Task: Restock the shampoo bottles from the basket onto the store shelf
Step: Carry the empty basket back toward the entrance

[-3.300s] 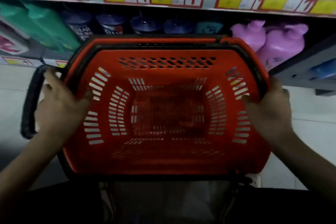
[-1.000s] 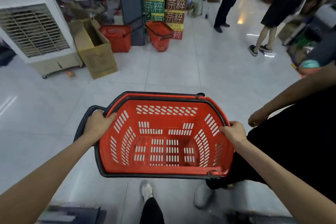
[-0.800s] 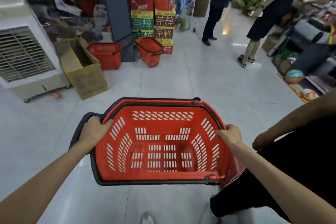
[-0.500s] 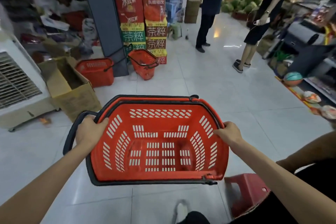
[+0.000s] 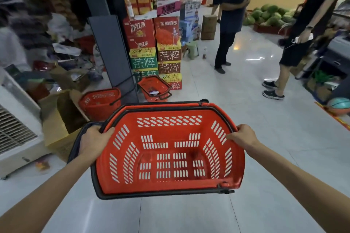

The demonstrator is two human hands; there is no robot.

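Note:
I hold a red plastic basket (image 5: 170, 113) with a black rim in front of me, above the tiled floor. Nothing lies inside it. My left hand (image 5: 94, 141) grips its left rim beside the folded black handle. My right hand (image 5: 243, 136) grips the right rim. No shampoo bottles and no shampoo shelf are in view.
Two more red baskets (image 5: 99, 100) (image 5: 154, 89) stand on the floor by a dark pillar (image 5: 111, 51). Stacked drink cartons (image 5: 157, 51) rise behind them. An open cardboard box (image 5: 56, 117) and a white cooler (image 5: 13, 128) are at the left. Two people (image 5: 230, 17) (image 5: 306, 30) stand ahead right.
I turned away from the shampoo shelf into the open aisle. The view has lifted and swung left, bringing the cartons and floor baskets closer. Both hands keep their grip on the basket.

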